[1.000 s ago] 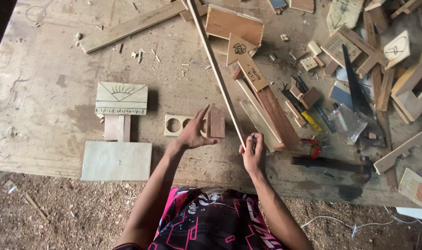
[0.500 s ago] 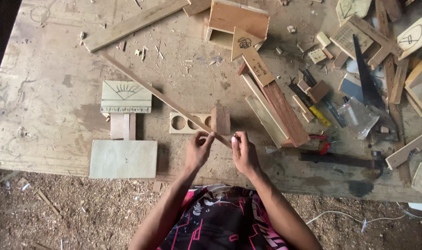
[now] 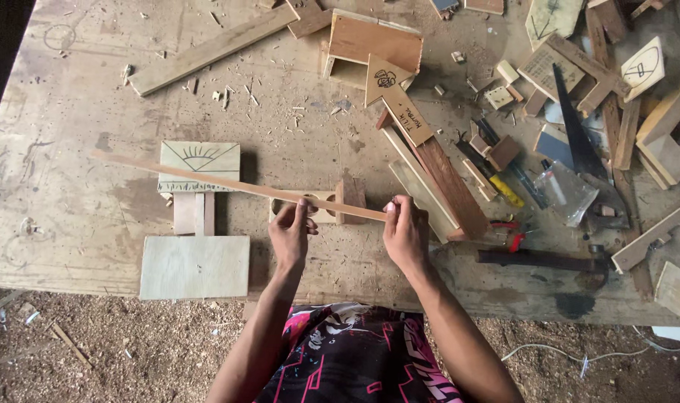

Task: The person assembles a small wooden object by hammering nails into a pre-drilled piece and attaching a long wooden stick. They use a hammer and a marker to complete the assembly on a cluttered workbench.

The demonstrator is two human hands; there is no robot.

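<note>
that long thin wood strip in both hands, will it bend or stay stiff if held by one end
The thin wood strip looks slender and long, so it probably flexes and may snap if forced. It appears light: the right hand and left hand hold it near one end while the rest juts out unsupported.

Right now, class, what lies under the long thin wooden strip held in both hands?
Under the strip lie a board with a sun drawing and a small block with round holes. The strip and the left hand partly cover that block; the right hand grips the end.

strip – pale smooth wood | bench – rough wood (stained)
</note>
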